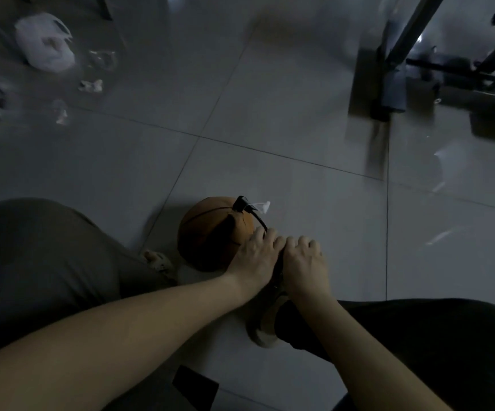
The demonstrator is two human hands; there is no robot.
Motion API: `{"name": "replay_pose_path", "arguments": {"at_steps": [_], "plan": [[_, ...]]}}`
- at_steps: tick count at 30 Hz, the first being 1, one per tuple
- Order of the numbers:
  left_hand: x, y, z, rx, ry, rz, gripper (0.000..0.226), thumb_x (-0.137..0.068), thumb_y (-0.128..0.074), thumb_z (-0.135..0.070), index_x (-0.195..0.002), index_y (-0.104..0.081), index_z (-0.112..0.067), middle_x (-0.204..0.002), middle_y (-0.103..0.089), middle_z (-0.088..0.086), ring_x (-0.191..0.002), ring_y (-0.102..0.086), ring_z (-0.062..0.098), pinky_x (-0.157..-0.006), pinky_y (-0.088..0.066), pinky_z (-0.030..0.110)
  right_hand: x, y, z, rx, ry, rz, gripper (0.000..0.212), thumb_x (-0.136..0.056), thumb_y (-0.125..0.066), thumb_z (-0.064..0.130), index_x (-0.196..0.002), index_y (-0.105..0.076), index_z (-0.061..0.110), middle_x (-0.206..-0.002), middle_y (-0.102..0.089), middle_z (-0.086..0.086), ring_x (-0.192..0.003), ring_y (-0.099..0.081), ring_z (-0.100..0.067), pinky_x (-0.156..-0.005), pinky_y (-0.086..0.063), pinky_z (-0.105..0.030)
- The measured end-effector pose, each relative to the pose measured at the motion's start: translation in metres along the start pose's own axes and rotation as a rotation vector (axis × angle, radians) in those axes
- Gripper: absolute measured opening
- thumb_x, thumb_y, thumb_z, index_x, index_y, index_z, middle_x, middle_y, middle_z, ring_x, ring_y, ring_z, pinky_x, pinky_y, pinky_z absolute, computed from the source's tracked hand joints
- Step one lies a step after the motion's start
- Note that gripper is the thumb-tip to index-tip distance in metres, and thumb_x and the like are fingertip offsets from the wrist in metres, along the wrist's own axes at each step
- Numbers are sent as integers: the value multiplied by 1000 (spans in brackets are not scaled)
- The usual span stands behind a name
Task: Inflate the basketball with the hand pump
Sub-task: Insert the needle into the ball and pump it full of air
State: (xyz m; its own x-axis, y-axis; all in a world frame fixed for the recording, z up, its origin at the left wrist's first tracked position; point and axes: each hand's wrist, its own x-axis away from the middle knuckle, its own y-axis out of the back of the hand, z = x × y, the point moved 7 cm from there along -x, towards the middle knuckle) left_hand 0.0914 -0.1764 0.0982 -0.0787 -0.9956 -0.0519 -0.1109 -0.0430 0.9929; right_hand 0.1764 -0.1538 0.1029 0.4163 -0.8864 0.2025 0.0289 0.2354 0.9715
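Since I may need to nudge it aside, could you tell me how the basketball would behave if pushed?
Round, on a glossy tiled floor, the basketball would probably roll at a light push. The hose plugged into its top might tug it back. It looks creased near the plug, so likely soft.

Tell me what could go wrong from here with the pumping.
1. The basketball sits loose on the floor; it may roll and tug the hose free at its top.
2. The left hand and right hand both grip the pump, so neither steadies the ball.
3. The scene is dim, so a slipped connection could go unnoticed.
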Motion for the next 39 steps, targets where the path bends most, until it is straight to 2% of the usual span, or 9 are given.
{"name": "replay_pose_path", "arguments": {"at_steps": [4,8,13,15,20,24,29,36,39], "plan": [[-6,-1,0,57,-11,91,17,-99,-49,-21,-116,-50,-18,-113,-52,6,-98,-47,22,-83,-45,31,-7,11,-3,-65,119,47,14,-95,-51,16,-109,-52,13,-110,-54,-8,-102,-49,-27,-80,-41,-32],[-5,33,2,146,-77,102,26,-95,-39,-23,-119,-49,-16,-118,-52,7,-108,-48,25,-89,-43,34,-3,28,-6,-168,131,65,11,-90,-54,12,-99,-50,17,-104,-54,-4,-101,-50,-24,-70,-39,-29],[-28,127,1,107,-151,-184,26,-87,-51,-14,-113,-55,-11,-110,-49,9,-95,-51,24,-69,-38,28,3,127,-9,-178,161,-412,7,-89,-58,24,-92,-54,19,-88,-53,3,-81,-49,-16,-60,-46,-32],[-27,146,5,100,-167,-251,28,-89,-44,-21,-112,-57,-11,-105,-53,8,-87,-52,21,-66,-39,27,3,146,-10,-199,209,-455,12,-88,-55,29,-94,-56,20,-88,-53,5,-78,-49,-13,-61,-49,-31],[-12,110,16,67,-25,-159,30,-88,-38,-19,-113,-54,-11,-103,-57,8,-85,-54,23,-62,-39,27,-6,102,2,-86,112,-266,7,-89,-55,23,-91,-50,19,-85,-48,2,-71,-49,-17,-61,-51,-34],[-2,63,4,-21,-20,-48,30,-89,-33,-18,-111,-49,-6,-110,-56,20,-92,-54,35,-76,-52,41,1,55,-3,-32,-33,-178,15,-93,-49,10,-88,-38,19,-87,-44,-2,-74,-39,-19,-57,-37,-30],[1,26,3,11,19,35,18,-99,-47,-19,-115,-48,-11,-116,-52,14,-98,-51,28,-72,-39,31,0,21,-7,-21,-41,-42,12,-98,-47,19,-94,-37,21,-92,-39,-2,-78,-35,-18,-62,-35,-28],[1,11,5,50,26,88,20,-101,-46,-20,-119,-45,-12,-120,-49,12,-101,-48,26,-80,-44,33,-2,8,-12,-38,-22,78,9,-97,-49,22,-102,-42,19,-104,-47,-4,-85,-44,-20,-68,-38,-28],[0,29,7,31,-18,122,19,-98,-45,-16,-117,-49,-14,-119,-54,10,-103,-51,26,-80,-44,34,4,19,-10,-80,-16,76,14,-95,-52,22,-94,-39,20,-99,-46,-3,-77,-42,-21,-59,-34,-28]]}}
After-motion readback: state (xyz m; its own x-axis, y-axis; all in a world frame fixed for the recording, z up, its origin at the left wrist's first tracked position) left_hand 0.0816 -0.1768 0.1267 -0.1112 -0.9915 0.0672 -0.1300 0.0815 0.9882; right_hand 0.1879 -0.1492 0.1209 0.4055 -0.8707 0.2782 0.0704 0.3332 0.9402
